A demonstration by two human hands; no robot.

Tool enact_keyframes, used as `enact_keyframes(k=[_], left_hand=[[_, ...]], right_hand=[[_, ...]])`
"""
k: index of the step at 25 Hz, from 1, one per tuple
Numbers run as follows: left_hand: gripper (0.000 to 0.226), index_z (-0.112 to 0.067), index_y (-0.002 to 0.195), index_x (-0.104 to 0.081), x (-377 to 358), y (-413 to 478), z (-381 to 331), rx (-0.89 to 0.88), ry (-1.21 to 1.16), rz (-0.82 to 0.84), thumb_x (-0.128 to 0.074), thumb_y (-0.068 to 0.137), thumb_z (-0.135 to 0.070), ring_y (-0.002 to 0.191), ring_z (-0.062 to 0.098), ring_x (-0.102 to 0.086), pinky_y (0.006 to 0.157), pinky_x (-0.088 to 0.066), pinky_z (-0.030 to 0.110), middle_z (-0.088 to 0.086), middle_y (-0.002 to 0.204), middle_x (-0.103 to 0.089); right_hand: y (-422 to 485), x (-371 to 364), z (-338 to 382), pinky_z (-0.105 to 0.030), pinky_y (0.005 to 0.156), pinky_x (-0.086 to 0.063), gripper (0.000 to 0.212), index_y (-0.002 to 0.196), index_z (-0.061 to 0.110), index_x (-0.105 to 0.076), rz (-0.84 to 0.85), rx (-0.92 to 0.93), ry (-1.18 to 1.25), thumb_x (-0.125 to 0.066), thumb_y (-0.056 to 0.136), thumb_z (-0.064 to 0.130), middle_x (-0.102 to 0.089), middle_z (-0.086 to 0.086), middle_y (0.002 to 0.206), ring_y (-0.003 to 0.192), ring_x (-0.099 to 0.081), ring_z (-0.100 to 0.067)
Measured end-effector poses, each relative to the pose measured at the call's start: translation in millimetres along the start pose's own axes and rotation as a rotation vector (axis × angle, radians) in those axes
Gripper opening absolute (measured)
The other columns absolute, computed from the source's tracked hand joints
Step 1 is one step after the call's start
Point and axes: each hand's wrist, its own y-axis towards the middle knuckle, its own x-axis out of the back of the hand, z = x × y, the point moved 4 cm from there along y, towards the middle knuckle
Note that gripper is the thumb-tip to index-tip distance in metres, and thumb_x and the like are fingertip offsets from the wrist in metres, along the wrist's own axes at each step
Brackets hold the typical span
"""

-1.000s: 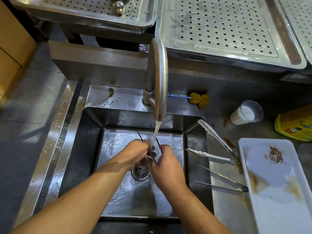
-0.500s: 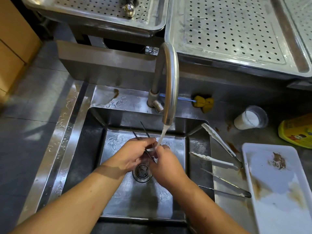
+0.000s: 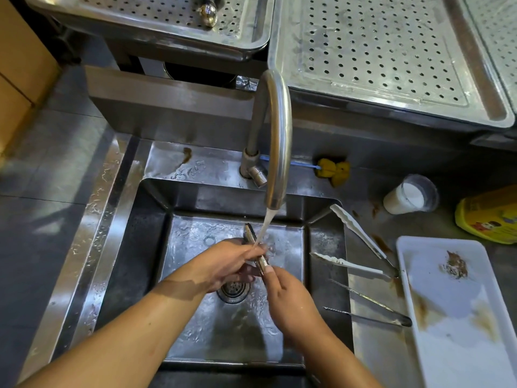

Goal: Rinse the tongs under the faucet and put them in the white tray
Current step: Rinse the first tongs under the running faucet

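I see slim metal tongs (image 3: 256, 249) under curved steel faucet (image 3: 275, 135) stream | left hand (image 3: 223, 266) — pinching them | right hand (image 3: 291, 301) — pinching their near end

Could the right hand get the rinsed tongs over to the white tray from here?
Probably yes. The right hand grips the tongs over the sink; the white tray lies to its right, with only two flat pairs of tongs between.

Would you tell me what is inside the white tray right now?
The white tray holds only brown smears and a crumbly brown patch; no tongs lie in it. Its near end runs out of frame, so that part is unseen.
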Motion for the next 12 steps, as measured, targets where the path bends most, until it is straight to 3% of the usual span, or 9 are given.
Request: enact_keyframes(k=[2, 4, 7, 10, 12], left_hand=[[0.026, -0.008, 0.111, -0.073, -1.6, 3.9, 1.9, 0.003, -0.028, -0.054, -0.067, 0.1, -0.031, 0.068, 0.015, -0.076, 0.069, -0.061, 0.031, 0.003, 0.092, -0.084], [0.031, -0.005, 0.106, -0.072, -0.3, 5.1, 3.1, 0.013, -0.033, -0.191, -0.056, 0.104, -0.031, 0.058, 0.018, -0.072, 0.062, -0.058, 0.033, 0.012, 0.096, -0.083], [0.026, -0.004, 0.103, -0.065, 9.4, 4.2, 2.1, -0.071, 0.152, -0.426, -0.066, 0.097, -0.029, 0.049, 0.022, -0.067, 0.053, -0.054, 0.034, 0.018, 0.086, -0.081], [0.022, -0.007, 0.109, -0.069, 6.1, 1.6, -1.9, -0.07, 0.227, -0.251, -0.071, 0.091, -0.019, 0.064, 0.021, -0.076, 0.062, -0.062, 0.033, 0.01, 0.087, -0.082], [0.024, -0.001, 0.11, -0.071, 4.2, 2.5, -3.9, -0.025, 0.138, -0.23, -0.06, 0.1, -0.02, 0.065, 0.024, -0.075, 0.064, -0.062, 0.034, 0.01, 0.083, -0.082]], right_hand=[[2.6, -0.8, -7.5, -0.039, 0.062, -0.055, 0.022, 0.113, 0.026, -0.064, 0.091, -0.155, 0.291, -0.052, 0.105, 0.043, -0.066, 0.003, 0.08, 0.064, -0.064, -0.018], [5.8, -0.4, -8.9, -0.032, 0.054, -0.049, 0.025, 0.113, 0.027, -0.06, 0.082, -0.156, 0.291, -0.066, 0.096, 0.044, -0.068, 0.002, 0.08, 0.053, -0.059, -0.01], [7.2, 5.2, -1.5, -0.025, 0.063, -0.045, 0.042, 0.123, 0.03, -0.056, -0.131, -0.001, -0.054, -0.072, 0.088, 0.047, -0.07, 0.006, 0.088, 0.074, -0.066, -0.006], [3.4, 7.5, 6.4, -0.034, 0.08, -0.052, 0.047, 0.133, 0.035, -0.05, -0.228, 0.103, -0.15, -0.069, 0.091, 0.045, -0.065, 0.006, 0.119, 0.102, -0.068, -0.02], [1.3, 4.0, 7.0, -0.041, 0.08, -0.055, 0.042, 0.127, 0.044, -0.043, -0.204, 0.101, -0.127, -0.066, 0.092, 0.042, -0.062, 0.012, 0.114, 0.097, -0.067, -0.018]])
